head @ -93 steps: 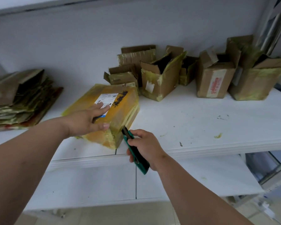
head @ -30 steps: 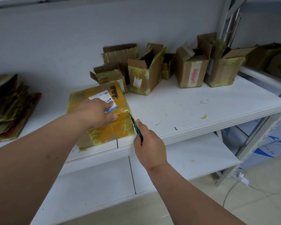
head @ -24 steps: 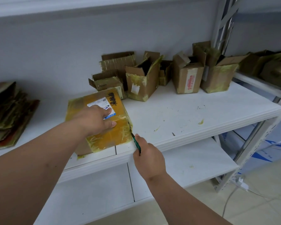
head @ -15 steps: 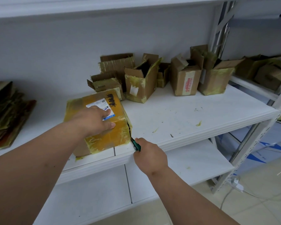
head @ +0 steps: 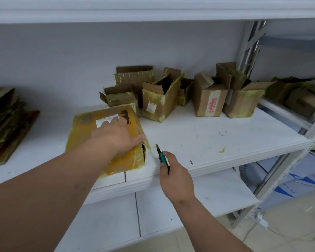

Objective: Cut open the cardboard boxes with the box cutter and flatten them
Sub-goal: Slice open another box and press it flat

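Left of centre in the frame, the yellow-taped box (head: 105, 140) lies flat on the white shelf (head: 225, 142), near its front edge. The left hand (head: 116, 137) presses down on its top with fingers spread flat, the thumb reaching the right-hand corner. A dark slit shows in the box's right side, so that seam looks cut through; the box is not yet collapsed, and its other taped edges appear whole. Just right of the slit, apart from the cardboard, the right hand (head: 175, 177) grips the green box cutter (head: 161, 157), blade pointing up toward the back of the shelf.

At the left edge of the frame sits a stack of flattened cardboard (head: 5, 124), which reads as finished work. Toward the upper middle and right, a cluster of open boxes (head: 189, 99) stands upright against the wall, flaps raised but bodies unflattened, and more sit on the neighbouring rack at far right. By that count a good share of the job remains: this box to be finished and pressed flat, then the standing ones
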Demonstrator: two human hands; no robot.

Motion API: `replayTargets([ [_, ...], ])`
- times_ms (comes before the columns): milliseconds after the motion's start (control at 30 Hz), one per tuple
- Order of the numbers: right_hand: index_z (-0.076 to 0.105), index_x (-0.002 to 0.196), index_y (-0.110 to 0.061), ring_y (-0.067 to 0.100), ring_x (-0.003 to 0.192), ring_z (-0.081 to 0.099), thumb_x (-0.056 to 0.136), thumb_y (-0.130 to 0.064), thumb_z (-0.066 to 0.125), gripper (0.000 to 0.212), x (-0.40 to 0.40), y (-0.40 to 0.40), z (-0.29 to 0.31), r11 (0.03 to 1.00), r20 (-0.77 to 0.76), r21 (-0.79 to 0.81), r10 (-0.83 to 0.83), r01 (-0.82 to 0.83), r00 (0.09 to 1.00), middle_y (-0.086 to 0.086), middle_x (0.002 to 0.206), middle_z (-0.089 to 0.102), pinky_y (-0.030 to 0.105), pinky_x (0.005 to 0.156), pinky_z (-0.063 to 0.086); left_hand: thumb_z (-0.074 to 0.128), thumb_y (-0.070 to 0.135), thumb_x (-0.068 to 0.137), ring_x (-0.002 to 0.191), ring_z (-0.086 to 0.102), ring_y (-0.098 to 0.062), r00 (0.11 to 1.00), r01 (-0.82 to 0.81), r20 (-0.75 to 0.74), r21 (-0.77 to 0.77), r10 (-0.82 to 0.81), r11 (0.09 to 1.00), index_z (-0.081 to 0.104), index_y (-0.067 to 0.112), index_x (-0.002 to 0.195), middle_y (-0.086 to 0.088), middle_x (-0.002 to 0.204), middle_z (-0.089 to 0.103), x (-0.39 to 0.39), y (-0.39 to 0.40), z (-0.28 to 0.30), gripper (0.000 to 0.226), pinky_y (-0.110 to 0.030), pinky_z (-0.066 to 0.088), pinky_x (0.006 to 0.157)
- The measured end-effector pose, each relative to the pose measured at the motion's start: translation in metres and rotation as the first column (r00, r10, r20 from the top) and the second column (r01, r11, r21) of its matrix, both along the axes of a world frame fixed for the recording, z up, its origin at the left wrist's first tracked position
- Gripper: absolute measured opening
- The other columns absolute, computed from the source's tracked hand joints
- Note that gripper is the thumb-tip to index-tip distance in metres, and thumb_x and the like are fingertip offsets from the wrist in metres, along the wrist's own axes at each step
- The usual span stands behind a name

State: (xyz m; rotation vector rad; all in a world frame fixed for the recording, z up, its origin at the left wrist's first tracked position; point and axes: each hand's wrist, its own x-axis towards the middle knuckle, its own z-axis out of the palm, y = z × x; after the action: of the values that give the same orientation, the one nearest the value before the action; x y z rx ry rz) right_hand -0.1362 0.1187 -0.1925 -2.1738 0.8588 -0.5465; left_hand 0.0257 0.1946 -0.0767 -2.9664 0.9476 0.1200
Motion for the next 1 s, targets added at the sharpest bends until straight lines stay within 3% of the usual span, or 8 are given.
replayTargets([
  [133,0.025,0.151,-0.042,0.026,0.084,0.056,0.103,-0.027,0.034,0.051,0.011,-0.022,0.011,0.983,-0.159,-0.179,0.001,-0.030,0.987,0.000,0.102,0.050,0.040,0.090,0.045,0.056,0.054,0.074,0.108,0.054,-0.022,0.990,0.116,-0.081,0.020,-0.114,0.993,0.046,0.025,0.131,0.003,0.121,0.055,0.014,0.011,0.015,0.065,-0.035,0.052,0.084],
  [233,0.020,0.151,-0.045,0.024,0.080,0.049,0.100,-0.023,0.036,0.058,0.023,-0.035,0.012,0.961,-0.278,-0.274,-0.034,-0.045,0.960,0.000,0.099,0.042,0.038,0.088,0.040,0.054,0.044,0.077,0.109,0.054,-0.019,0.973,0.232,-0.052,0.161,-0.227,0.959,0.046,0.040,0.135,0.007,0.130,0.056,0.026,0.037,0.025,0.059,-0.033,0.050,0.088],
  [400,0.022,0.152,-0.035,0.025,0.112,0.046,0.088,-0.012,0.039,0.070,0.046,-0.036,0.007,0.914,-0.428,-0.393,-0.084,-0.102,0.900,0.001,0.128,0.046,0.038,0.091,0.031,0.048,0.019,0.090,0.132,0.038,-0.022,0.977,0.169,0.108,0.156,-0.186,0.973,0.030,0.046,0.148,0.010,0.151,0.035,0.053,0.089,0.010,0.066,-0.034,0.038,0.106],
  [567,0.039,0.146,-0.032,0.023,0.135,0.030,0.089,-0.018,0.046,0.059,0.072,-0.019,0.014,0.901,-0.333,-0.395,0.040,-0.178,0.942,-0.005,0.150,0.036,0.042,0.109,0.015,0.041,0.038,0.097,0.131,0.038,-0.021,0.960,0.102,0.261,0.026,-0.105,0.994,0.020,0.043,0.152,0.008,0.151,0.034,0.058,0.117,-0.023,0.059,-0.037,0.041,0.099],
  [667,0.038,0.146,-0.032,0.020,0.133,0.036,0.091,-0.014,0.046,0.059,0.091,-0.005,0.021,0.923,-0.235,-0.285,0.194,-0.259,0.952,-0.005,0.145,0.040,0.039,0.108,0.022,0.052,0.048,0.089,0.136,0.033,-0.020,0.948,0.082,0.308,0.016,-0.083,0.997,0.013,0.039,0.153,0.008,0.154,0.028,0.051,0.118,-0.030,0.076,-0.039,0.035,0.104],
  [800,0.043,0.140,-0.031,0.022,0.124,0.048,0.091,-0.006,0.050,0.055,0.122,0.001,0.025,0.945,0.020,0.078,0.316,-0.317,0.948,-0.001,0.133,0.045,0.037,0.106,0.039,0.053,0.065,0.084,0.136,0.031,-0.022,0.936,0.055,0.347,0.023,-0.060,0.998,0.009,0.038,0.152,0.006,0.153,0.027,0.050,0.117,-0.036,0.085,-0.042,0.032,0.107],
  [900,0.056,0.096,-0.033,0.016,0.099,0.059,0.091,-0.002,0.048,0.032,0.136,0.000,0.030,0.918,0.195,0.282,0.229,-0.279,0.954,-0.004,0.109,0.056,0.030,0.087,0.050,0.057,0.066,0.082,0.133,0.034,-0.026,0.919,0.051,0.388,0.041,-0.063,0.998,0.012,0.036,0.151,0.000,0.148,0.028,0.048,0.113,-0.038,0.088,-0.044,0.034,0.106],
  [1000,0.051,0.093,-0.032,0.007,0.087,0.056,0.088,0.005,0.046,0.037,0.134,-0.006,0.032,0.904,0.292,0.372,0.104,-0.213,0.951,-0.006,0.101,0.059,0.020,0.071,0.042,0.059,0.065,0.080,0.127,0.042,-0.023,0.939,0.087,0.331,0.041,-0.096,0.995,0.018,0.036,0.151,0.002,0.145,0.035,0.048,0.112,-0.027,0.087,-0.039,0.039,0.105],
])
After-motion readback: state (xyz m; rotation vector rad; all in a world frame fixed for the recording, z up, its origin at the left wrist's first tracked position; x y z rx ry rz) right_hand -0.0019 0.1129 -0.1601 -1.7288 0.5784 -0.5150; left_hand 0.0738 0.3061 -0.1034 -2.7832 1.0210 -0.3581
